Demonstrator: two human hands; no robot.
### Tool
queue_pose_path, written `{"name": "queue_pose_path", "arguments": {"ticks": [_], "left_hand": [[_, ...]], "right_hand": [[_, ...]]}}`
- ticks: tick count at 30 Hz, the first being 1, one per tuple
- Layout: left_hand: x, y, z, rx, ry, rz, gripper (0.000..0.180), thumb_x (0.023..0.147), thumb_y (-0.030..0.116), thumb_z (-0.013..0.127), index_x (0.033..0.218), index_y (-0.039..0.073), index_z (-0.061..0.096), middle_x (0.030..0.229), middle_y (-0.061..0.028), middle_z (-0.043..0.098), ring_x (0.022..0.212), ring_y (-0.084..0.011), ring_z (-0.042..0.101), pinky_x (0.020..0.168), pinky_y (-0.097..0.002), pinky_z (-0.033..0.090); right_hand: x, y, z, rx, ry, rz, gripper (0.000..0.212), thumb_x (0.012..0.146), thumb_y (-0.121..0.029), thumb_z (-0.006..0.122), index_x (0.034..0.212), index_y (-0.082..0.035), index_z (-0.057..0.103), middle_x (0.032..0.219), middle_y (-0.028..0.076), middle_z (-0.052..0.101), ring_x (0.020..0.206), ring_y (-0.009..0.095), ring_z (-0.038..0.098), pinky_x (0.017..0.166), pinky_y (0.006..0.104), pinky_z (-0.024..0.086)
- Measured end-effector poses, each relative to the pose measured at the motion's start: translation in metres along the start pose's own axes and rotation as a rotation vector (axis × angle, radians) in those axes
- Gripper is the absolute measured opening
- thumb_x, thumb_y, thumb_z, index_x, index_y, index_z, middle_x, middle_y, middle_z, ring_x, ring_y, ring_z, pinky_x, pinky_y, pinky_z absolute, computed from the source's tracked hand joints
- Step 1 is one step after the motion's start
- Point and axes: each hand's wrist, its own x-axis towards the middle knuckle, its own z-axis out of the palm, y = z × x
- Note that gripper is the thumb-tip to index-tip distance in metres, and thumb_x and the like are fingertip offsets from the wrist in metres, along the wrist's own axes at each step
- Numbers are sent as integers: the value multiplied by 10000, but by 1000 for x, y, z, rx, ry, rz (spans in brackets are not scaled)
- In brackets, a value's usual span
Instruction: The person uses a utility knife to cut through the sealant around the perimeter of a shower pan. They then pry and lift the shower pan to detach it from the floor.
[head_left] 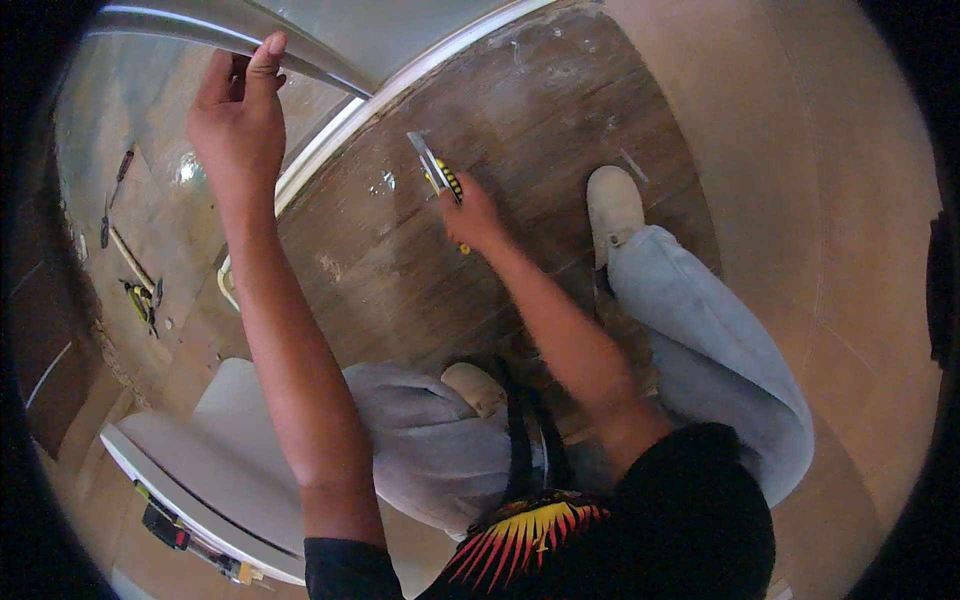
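My left hand (240, 130) is raised at the upper left, its thumb and fingers closed on the edge of a silver metal frame (325, 72) beside a glass panel (400, 28). What the curled fingers do behind that edge is partly hidden. Lower and to the right, my right hand (474, 214) is wrapped round a yellow-and-black utility knife (427, 157). Its blade end points up and away from me, above the brown wet-looking floor (400, 260) and apart from the frame.
A white sill (335, 140) crosses the floor diagonally. Beyond it lie a screwdriver (123, 168), a wooden-handled tool (130, 255) and green-handled pliers (140, 302). A white rounded fixture (190, 480) stands at lower left, with tools along its edge. My shoe (614, 208) rests at right.
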Motion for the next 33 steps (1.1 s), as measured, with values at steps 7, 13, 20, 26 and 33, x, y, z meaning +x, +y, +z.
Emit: {"name": "queue_pose_path", "arguments": {"ticks": [7, 13, 20, 26, 33], "left_hand": [[3, -14, -11, 165, 34, 41, 340, 852, 350, 659, 825, 13, 620, 562, -48, 516, 535, -110, 430, 520, -269, 366], [-2, -5, -2, 114, 10, -26, 323, 861, 325, 651, 826, 8, 605, 570, -40, 503, 550, -102, 426, 532, -263, 364], [-2, -5, -7, 135, 5, -54, 295, 887, 289, 630, 898, -5, 618, 689, -52, 609, 644, -95, 557, 616, -251, 444], [1, -21, -12, 39, -38, -74, 287, 915, 248, 594, 974, -33, 603, 889, -82, 639, 816, -140, 616, 766, -307, 539], [4, -26, -23, 52, -41, -90, 274, 935, 223, 557, 1018, -38, 568, 914, -104, 589, 851, -166, 599, 768, -353, 570]], "right_hand": [[67, -122, -122, -690, -467, -158, 556, 831, -68, 499, 1367, -75, 352, 1082, 268, 587, 972, 403, 586, 806, 474, 468], [131, -78, -230, -890, -388, -282, 536, 858, -119, 525, 1363, -100, 345, 932, 183, 622, 798, 308, 616, 651, 431, 493], [145, -68, -267, 166, -15, 269, 502, 909, -193, 564, 1366, -161, 357, 804, 41, 603, 602, 124, 539, 494, 317, 476], [174, -38, -284, 234, -98, 172, 373, 878, -168, 609, 1218, -94, 473, 728, 24, 565, 550, 109, 503, 438, 282, 430], [181, -38, -306, 197, -137, 136, 254, 871, -189, 622, 1073, -56, 546, 660, 8, 532, 527, 97, 482, 443, 277, 413]]}}
